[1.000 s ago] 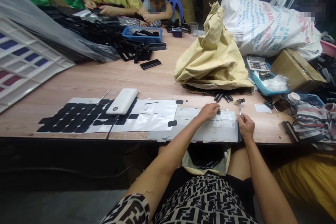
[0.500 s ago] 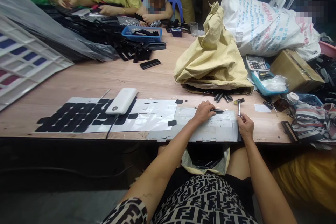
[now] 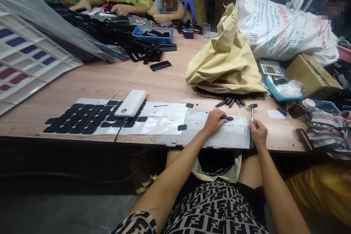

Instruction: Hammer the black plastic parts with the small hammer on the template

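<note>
My left hand is closed on a short black pen-like piece, which lies level just above or on a pale grey sheet. To the right, my right hand grips the shaft of a small hammer, its head up with a yellowish face on one side. Behind the sheet lies a small pile of similar black pieces. Left of my hands, a white sheet carries rows of black rounded patches, with a white power bank resting on them.
A yellow sack stands behind my hands, near a calculator and a blue tray. An open bag of black pieces sits at my lap below the table edge. Two people are across the table, beside a blue basket.
The view has shifted slightly, so the table things sit a little further right. Both hands keep their holds on the black piece and the hammer.
</note>
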Available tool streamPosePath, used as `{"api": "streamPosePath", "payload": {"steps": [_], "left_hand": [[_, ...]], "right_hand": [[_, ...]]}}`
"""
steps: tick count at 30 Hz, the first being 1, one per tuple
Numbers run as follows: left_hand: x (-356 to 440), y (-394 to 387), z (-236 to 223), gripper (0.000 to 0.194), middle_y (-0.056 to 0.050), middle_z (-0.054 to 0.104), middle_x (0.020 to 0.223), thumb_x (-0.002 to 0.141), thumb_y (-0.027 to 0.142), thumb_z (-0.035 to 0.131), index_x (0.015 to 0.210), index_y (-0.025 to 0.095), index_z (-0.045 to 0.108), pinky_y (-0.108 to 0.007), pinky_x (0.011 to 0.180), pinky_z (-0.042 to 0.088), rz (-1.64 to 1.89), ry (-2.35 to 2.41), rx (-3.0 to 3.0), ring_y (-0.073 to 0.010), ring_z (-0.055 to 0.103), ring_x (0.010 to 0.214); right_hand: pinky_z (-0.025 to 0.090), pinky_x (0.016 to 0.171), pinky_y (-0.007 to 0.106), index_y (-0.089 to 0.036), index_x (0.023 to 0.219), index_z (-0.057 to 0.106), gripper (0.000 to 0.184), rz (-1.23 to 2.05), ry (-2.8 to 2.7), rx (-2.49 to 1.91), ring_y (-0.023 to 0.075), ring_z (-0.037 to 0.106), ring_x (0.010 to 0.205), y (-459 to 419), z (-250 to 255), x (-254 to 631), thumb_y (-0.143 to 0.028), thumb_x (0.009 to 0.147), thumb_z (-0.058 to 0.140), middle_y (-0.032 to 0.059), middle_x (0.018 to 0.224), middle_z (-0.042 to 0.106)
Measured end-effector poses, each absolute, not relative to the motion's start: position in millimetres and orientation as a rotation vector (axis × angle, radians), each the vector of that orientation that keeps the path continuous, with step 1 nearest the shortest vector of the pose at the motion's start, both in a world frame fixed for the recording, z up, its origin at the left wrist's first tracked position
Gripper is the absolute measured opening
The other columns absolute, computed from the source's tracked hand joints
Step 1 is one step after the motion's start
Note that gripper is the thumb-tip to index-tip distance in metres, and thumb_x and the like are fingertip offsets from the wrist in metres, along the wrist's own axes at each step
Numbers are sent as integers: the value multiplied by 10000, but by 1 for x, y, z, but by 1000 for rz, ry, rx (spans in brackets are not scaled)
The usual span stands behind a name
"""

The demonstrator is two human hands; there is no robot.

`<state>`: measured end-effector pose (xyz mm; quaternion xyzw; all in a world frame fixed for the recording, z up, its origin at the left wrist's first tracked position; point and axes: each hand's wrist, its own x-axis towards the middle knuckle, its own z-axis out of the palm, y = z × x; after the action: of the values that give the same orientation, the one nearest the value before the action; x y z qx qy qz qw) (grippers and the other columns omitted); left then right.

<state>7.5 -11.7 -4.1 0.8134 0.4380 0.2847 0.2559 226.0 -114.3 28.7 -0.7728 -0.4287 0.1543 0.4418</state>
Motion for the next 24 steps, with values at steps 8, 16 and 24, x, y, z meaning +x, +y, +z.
{"api": "streamPosePath", "payload": {"steps": [8,16,24], "left_hand": [[9,-8,-8,126,-42,645,939,798,189,690,924,190,696,-356,891,462,837,1200,2186,-205,595,947],[9,-12,-3,96,-32,634,888,773,146,689,859,184,711,-301,824,513,880,1227,2057,-174,613,872],[10,-12,-2,100,-31,644,875,757,123,689,828,188,717,-315,834,516,889,1238,2036,-179,617,875]], "right_hand": [[455,641,263,-152,1044,750,344,230,-1469,-1816,138,516,612,-134,40,208,-353,818,585,18,738,626],[492,673,291,-171,1095,717,305,146,-1699,-1728,166,572,665,-159,40,174,-307,885,542,47,791,659],[507,686,310,-166,1096,715,308,124,-1724,-1702,175,589,671,-157,34,169,-295,891,524,65,815,675]]}}
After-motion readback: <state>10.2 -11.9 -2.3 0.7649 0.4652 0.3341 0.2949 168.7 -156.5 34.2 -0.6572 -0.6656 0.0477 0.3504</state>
